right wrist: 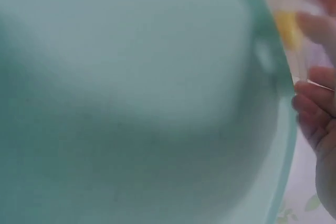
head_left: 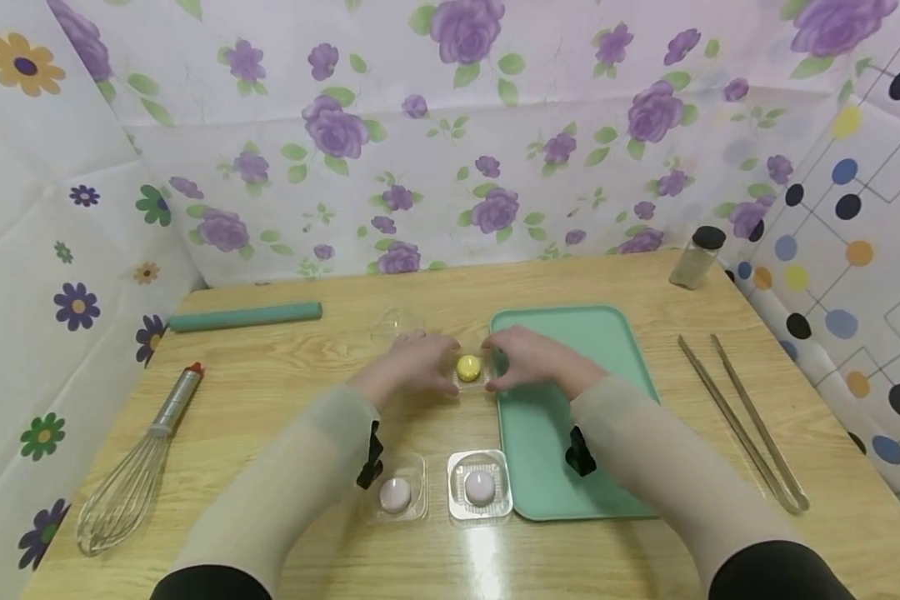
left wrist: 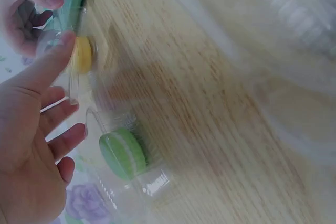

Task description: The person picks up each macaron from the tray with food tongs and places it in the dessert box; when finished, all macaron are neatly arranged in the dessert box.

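A yellow macaron point(head_left: 468, 367) sits in a small clear plastic box point(head_left: 470, 387) between the two hands, just left of the green tray. My left hand point(head_left: 416, 365) holds the box's left side, its thumb lying at the clear edge in the left wrist view. From the other side my right hand point(head_left: 536, 360) grips the box with thumb and curled fingers, above the tray's edge. A green macaron point(left wrist: 123, 153) in another clear box lies beside the left fingers; the left hand hides it in the head view.
Two pale pink macarons, one at left point(head_left: 395, 495) and one at right point(head_left: 480, 488), sit in clear boxes nearer the front. The green tray point(head_left: 570, 321) lies right of centre, with metal tongs point(head_left: 750, 425) beyond. A whisk point(head_left: 138, 467), green roll point(head_left: 246, 317) and black-capped jar point(head_left: 697, 258) stand around.
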A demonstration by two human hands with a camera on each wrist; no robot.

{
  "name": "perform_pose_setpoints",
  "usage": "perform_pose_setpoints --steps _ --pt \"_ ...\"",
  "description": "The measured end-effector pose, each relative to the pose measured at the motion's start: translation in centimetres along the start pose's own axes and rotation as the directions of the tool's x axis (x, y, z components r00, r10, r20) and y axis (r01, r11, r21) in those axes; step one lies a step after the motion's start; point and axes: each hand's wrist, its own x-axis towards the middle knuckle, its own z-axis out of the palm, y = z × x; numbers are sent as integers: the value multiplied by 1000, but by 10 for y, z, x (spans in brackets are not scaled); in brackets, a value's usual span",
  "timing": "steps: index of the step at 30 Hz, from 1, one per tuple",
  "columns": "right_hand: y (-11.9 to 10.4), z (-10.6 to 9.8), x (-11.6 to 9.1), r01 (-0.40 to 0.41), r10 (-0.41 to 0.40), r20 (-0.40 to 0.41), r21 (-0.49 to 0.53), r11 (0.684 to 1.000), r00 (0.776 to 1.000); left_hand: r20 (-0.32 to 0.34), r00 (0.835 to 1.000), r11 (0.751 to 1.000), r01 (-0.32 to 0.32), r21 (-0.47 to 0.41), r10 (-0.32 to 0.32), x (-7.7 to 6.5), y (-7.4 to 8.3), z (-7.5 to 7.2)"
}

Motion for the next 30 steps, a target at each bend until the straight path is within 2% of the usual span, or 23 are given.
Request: perform_pose_setpoints --steps 5,15,20,25,30 --pt "0 7 1 6 -6 10 -9 1000 1000 10 1000 1000 7 26 -7 1 -2 5" --pt "2 6 1 -16 16 -3 -10 1000 1000 -18 1000 994 9 111 -7 -4 0 0" --pt "0 4 0 -30 30 0 30 999 1000 -63 998 990 37 135 -29 -17 -15 -5" --pt "-1 0 -4 -30 31 -15 51 998 999 -78 995 993 66 96 -59 -35 -34 -7" --pt "0 -4 -7 -13 15 -43 46 999 999 -91 995 996 47 75 -40 -46 -44 -8"
